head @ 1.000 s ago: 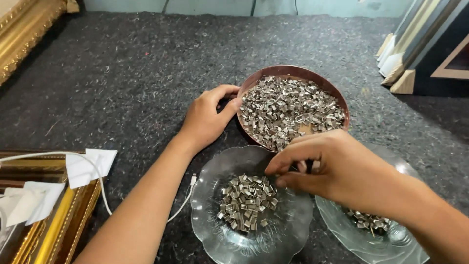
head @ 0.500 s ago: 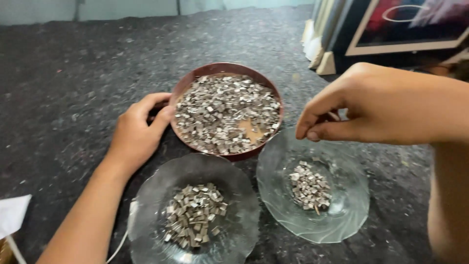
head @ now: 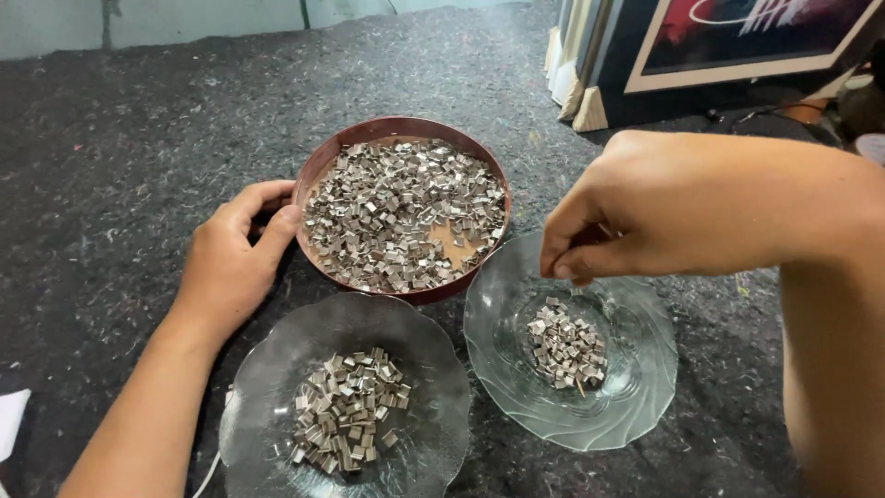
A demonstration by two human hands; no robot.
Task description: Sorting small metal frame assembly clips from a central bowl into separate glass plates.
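A round brown tray (head: 318, 175) holds a heap of small silver metal pieces (head: 396, 207). My left hand (head: 235, 258) rests on the dark felt with its fingers against the tray's left rim. Two clear glass dishes sit in front of it. The left dish (head: 267, 369) carries a small pile of the same pieces (head: 346, 420). My right hand (head: 664, 207) hovers over the right dish (head: 636, 387), fingertips pinched together above its pile (head: 564, 346). Whether a piece sits between the fingertips is hidden.
Dark speckled felt (head: 120, 157) covers the work surface. Framed pictures and pale frame mouldings (head: 590, 65) lean at the back right. A white paper corner (head: 11, 420) and a thin white cable (head: 207, 475) show at the lower left.
My right hand has moved from over the left dish to over the right dish. The view has shifted right, so the gold frame at the left is out of sight. My left hand stays at the tray.
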